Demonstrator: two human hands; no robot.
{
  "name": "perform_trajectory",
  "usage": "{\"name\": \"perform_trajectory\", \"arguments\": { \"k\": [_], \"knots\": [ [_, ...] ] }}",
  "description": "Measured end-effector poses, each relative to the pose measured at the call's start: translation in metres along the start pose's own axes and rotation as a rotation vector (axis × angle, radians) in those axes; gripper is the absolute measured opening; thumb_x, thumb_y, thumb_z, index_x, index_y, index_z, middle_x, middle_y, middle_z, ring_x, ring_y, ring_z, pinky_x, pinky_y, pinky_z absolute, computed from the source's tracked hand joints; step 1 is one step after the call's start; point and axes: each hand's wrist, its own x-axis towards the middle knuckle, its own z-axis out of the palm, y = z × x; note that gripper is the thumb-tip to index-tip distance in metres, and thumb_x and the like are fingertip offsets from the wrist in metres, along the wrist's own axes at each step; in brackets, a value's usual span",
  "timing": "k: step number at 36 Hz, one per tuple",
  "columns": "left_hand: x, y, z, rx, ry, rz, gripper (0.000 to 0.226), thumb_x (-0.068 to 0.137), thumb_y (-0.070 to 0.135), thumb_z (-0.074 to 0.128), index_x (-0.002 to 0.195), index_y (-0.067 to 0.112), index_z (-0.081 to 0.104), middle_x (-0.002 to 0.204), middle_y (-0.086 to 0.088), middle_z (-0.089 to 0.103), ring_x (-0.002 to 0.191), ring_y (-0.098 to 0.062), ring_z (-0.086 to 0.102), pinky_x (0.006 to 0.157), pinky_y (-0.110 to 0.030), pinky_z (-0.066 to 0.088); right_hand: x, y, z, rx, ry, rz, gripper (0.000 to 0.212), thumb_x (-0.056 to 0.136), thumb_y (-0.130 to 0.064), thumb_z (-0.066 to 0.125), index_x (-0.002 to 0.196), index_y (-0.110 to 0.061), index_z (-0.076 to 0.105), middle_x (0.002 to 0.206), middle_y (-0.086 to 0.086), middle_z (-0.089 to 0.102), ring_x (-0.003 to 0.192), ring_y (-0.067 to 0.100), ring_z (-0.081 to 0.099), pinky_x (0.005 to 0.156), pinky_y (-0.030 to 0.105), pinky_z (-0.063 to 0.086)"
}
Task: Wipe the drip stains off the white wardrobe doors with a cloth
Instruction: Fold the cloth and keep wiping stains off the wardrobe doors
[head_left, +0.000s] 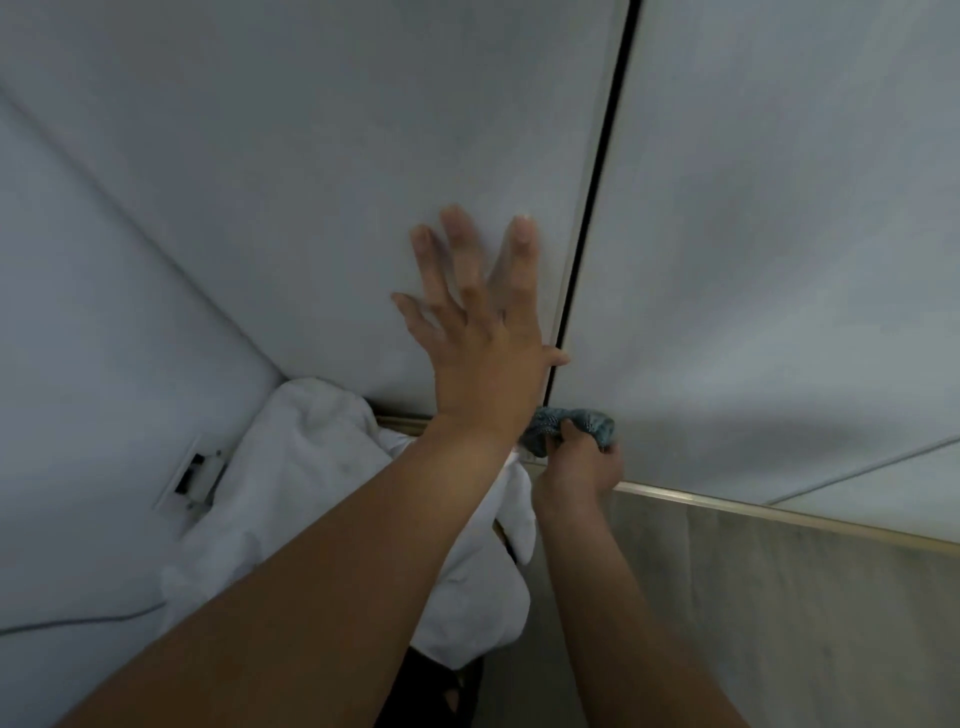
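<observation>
We note the left hand (483, 358) flat on the left door (311, 182), fingers straight and spread, thumb at the dark gap (597, 182). The right hand (582, 467) grips the bunched blue-grey cloth (571, 423), pressed against the bottom edge of the right door (779, 260), just above the metal track (727, 506). White fabric (311, 467) is heaped below the left door. A socket (195, 475) sits on the left wall.
</observation>
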Motion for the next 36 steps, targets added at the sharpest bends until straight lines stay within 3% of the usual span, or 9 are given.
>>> {"name": "perform_trajectory", "arguments": {
  "k": [2,5,8,12,17,22,27,31,36],
  "knots": [
    [-0.001,-0.001,0.003,0.003,0.011,0.004,0.151,0.048,0.081,0.077,0.154,0.023,-0.014,0.158,-0.027,-0.004,0.15,-0.058,0.008,0.102,-0.082,0.034,0.036,0.021,-0.009,0.075,-0.015,0.085,0.02,0.099,0.005,0.05,0.109,-0.005,0.064,0.112,0.008,0.064,0.085,0.015,0.062,0.085,0.022,0.051],
    [0.0,-0.002,0.003,0.008,0.008,-0.003,0.149,0.049,0.081,0.075,0.153,0.024,-0.015,0.158,-0.027,-0.006,0.15,-0.058,0.008,0.103,-0.082,0.033,0.085,0.042,-0.041,-0.044,0.029,0.203,0.035,0.104,-0.003,0.042,0.136,0.005,0.052,0.134,0.017,0.057,0.092,0.012,0.052,0.065,-0.004,0.033],
    [-0.003,-0.005,0.007,0.029,0.035,0.016,0.149,0.052,0.084,0.073,0.155,0.024,-0.016,0.159,-0.035,-0.001,0.149,-0.061,0.011,0.103,-0.082,0.032,0.115,0.037,-0.076,-0.457,-0.001,0.067,0.034,0.102,-0.006,0.049,0.134,0.005,0.054,0.129,0.019,0.061,0.083,0.015,0.059,0.071,0.014,0.048],
    [-0.003,-0.014,0.007,0.05,0.052,0.026,0.141,0.057,0.091,0.06,0.158,0.021,-0.01,0.156,-0.046,0.016,0.147,-0.063,0.018,0.101,-0.08,0.036,0.171,0.016,-0.116,-0.654,0.19,0.035,0.031,0.093,-0.009,0.06,0.122,0.0,0.065,0.11,0.016,0.067,0.101,0.032,0.065,0.095,0.047,0.055],
    [-0.024,-0.031,0.024,0.155,0.071,0.131,0.138,0.067,0.093,0.057,0.163,0.014,-0.002,0.153,-0.045,0.028,0.143,-0.062,0.028,0.109,-0.072,0.035,0.206,-0.054,-0.182,-0.903,0.326,-0.106,0.02,0.096,-0.016,0.055,0.111,-0.012,0.067,0.098,0.015,0.068,0.087,0.036,0.067,0.087,0.05,0.059],
    [-0.021,-0.021,0.038,0.169,0.076,0.069,0.138,0.066,0.1,0.038,0.155,-0.002,0.013,0.145,-0.051,0.034,0.136,-0.068,0.035,0.109,-0.074,0.034,0.262,-0.1,-0.215,-1.025,0.331,-0.13,0.035,0.094,-0.002,0.051,0.127,-0.003,0.063,0.109,0.022,0.067,0.096,0.042,0.066,0.088,0.052,0.058],
    [-0.021,-0.025,0.051,0.096,0.166,0.128,0.131,0.068,0.092,0.024,0.157,0.009,-0.024,0.145,-0.055,0.027,0.139,-0.068,0.027,0.117,-0.071,0.023,0.325,-0.089,-0.217,-1.402,0.215,-0.171,0.032,0.091,-0.012,0.055,0.115,0.007,0.064,0.112,0.031,0.063,0.106,0.047,0.061,0.095,0.05,0.052],
    [-0.024,-0.025,0.049,0.125,0.141,0.104,0.152,0.06,0.095,0.055,0.152,0.012,-0.033,0.148,-0.054,0.023,0.142,-0.067,0.022,0.114,-0.072,0.025,0.324,-0.056,-0.214,-1.579,0.134,-0.194,0.038,0.101,-0.018,0.044,0.128,0.005,0.059,0.129,0.027,0.058,0.121,0.041,0.052,0.102,0.044,0.042],
    [-0.023,-0.022,0.048,0.122,0.1,0.07,0.167,0.05,0.091,0.074,0.157,0.012,-0.026,0.149,-0.053,0.022,0.142,-0.067,0.021,0.109,-0.076,0.028,0.274,-0.004,-0.183,-1.632,0.124,-0.267,0.035,0.095,-0.014,0.059,0.128,-0.001,0.057,0.129,0.026,0.054,0.123,0.043,0.048,0.103,0.049,0.042]
  ]
}}
